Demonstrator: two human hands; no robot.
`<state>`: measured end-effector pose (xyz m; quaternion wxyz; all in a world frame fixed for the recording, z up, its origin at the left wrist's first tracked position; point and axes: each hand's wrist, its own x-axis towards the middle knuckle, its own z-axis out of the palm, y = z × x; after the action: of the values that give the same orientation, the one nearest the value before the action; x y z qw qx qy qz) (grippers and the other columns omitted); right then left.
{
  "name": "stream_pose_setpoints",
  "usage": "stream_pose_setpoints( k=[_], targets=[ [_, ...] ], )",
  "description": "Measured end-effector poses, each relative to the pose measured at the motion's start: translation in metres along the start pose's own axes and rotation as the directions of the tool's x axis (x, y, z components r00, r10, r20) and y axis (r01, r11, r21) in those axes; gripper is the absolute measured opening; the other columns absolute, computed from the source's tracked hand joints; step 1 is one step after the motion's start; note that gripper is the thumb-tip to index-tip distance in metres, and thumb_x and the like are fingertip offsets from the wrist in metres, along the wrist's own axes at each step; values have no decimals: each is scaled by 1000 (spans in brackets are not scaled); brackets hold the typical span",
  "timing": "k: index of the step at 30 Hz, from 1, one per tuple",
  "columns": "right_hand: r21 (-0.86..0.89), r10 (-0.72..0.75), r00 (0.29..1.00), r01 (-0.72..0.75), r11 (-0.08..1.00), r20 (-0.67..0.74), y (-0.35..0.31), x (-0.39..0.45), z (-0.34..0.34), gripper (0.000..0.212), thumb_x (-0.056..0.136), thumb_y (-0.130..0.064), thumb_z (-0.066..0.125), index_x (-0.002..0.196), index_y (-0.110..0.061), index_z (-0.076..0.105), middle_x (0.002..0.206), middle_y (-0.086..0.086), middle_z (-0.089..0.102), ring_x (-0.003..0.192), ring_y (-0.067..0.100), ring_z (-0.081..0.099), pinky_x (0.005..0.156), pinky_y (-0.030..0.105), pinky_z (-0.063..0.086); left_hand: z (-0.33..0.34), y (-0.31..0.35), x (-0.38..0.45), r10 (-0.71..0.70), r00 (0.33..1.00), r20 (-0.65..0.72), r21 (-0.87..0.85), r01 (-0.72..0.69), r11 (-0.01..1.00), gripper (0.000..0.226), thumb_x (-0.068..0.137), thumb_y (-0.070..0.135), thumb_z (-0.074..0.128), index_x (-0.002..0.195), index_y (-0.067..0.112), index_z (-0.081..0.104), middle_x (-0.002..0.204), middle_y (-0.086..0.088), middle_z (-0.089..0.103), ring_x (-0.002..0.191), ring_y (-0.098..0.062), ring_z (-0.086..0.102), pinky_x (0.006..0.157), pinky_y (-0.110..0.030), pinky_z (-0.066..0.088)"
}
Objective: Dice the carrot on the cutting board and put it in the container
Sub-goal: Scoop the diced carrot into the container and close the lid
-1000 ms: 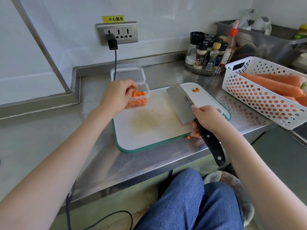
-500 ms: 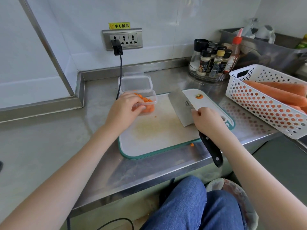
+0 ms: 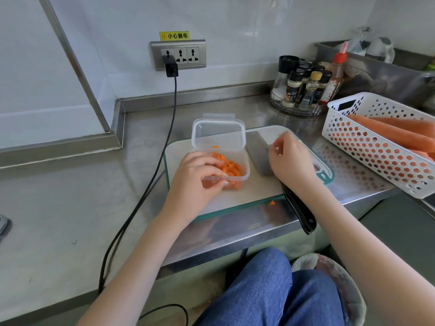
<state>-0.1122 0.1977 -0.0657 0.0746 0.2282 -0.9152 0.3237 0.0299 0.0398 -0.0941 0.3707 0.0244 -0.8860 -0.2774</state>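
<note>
The diced carrot (image 3: 229, 169) is lying in the clear container (image 3: 220, 147), which is sitting on the cutting board (image 3: 237, 201) while the left hand (image 3: 200, 182) is pinching its near rim. A pull on that rim risks tipping pieces out, and the cleaver (image 3: 259, 156), its handle overhanging the counter (image 3: 70, 208), is liable to get knocked off. The right hand (image 3: 290, 158) is hovering with fingers loosely curled, hiding part of the blade; I cannot tell whether it is touching it.
</note>
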Motion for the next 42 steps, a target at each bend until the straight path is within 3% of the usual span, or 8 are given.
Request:
stream_pose_setpoints(
  k=[6, 10, 14, 18, 21, 26, 33, 42],
  targets=[
    [431, 112, 936, -258, 864, 335, -47, 24, 27, 43, 97, -34, 48, 132, -10, 48, 104, 1, 63, 93, 17, 59, 90, 37, 49, -25, -7, 5, -290, 931, 223, -105, 319, 942, 117, 57, 20, 88, 141, 39, 10, 141, 19, 13, 136, 1, 13, 108, -14, 12],
    [627, 40, 949, -238, 742, 313, -52, 26, 29, 39, 95, -21, 54, 134, -15, 47, 105, -1, 62, 101, 18, 60, 84, 34, 50, -24, -23, 8, -423, 840, 340, -232, 511, 828, 140, 56, 22, 88, 143, 38, -20, 140, 30, 24, 124, 10, 35, 112, -29, 27],
    [701, -139, 891, -235, 673, 432, -30, 5, 9, 21, 84, -36, 53, 100, -27, 63, 107, 1, 65, 107, 16, 60, 90, 34, 43, -17, -26, 1, -458, 845, 277, -291, 528, 798, 146, 51, 28, 88, 141, 39, -26, 154, 1, 20, 131, -7, 37, 111, -39, 34],
    [748, -133, 873, -313, 586, 470, -22, -8, 5, 30, 77, -35, 46, 93, -32, 71, 119, -3, 66, 119, 15, 55, 101, 35, 41, -12, -23, -2, -372, 909, 188, -302, 413, 859, 145, 49, 30, 91, 139, 47, -22, 142, 12, 20, 133, -4, 31, 108, -35, 36],
    [672, -43, 942, -205, 712, 332, -31, -11, 9, 26, 86, -44, 54, 96, -26, 70, 117, 2, 66, 109, 14, 59, 93, 33, 44, -12, -23, -5, -254, 955, 156, -242, 286, 927, 126, 49, 47, 87, 140, 53, 0, 128, 30, 25, 130, -4, 33, 103, -36, 42],
    [658, -82, 946, -154, 738, 313, -33, -21, 3, 24, 85, -25, 43, 90, -23, 67, 118, -12, 63, 116, 8, 55, 99, 30, 43, -13, -20, -9, -214, 972, 99, -231, 232, 945, 84, 53, 25, 90, 118, 40, 40, 126, 6, 37, 116, 10, 38, 99, -37, 47],
    [710, -51, 947, -200, 676, 316, -39, -19, 8, 46, 85, -65, 41, 111, -32, 60, 120, 2, 60, 117, 20, 56, 104, 45, 41, -18, -14, -5, -332, 932, 144, -402, 362, 841, 111, 41, 39, 91, 128, 60, 25, 136, 9, 38, 115, -8, 55, 97, -39, 48],
    [644, 132, 947, -298, 704, 293, -61, 3, 6, 65, 93, -66, 22, 119, -17, 56, 100, 6, 69, 98, 21, 63, 90, 41, 49, -26, -15, -7, -369, 872, 320, -498, 487, 718, 142, 46, 41, 90, 142, 47, -14, 125, 9, 60, 122, -4, 51, 109, -43, 35]
  ],
)
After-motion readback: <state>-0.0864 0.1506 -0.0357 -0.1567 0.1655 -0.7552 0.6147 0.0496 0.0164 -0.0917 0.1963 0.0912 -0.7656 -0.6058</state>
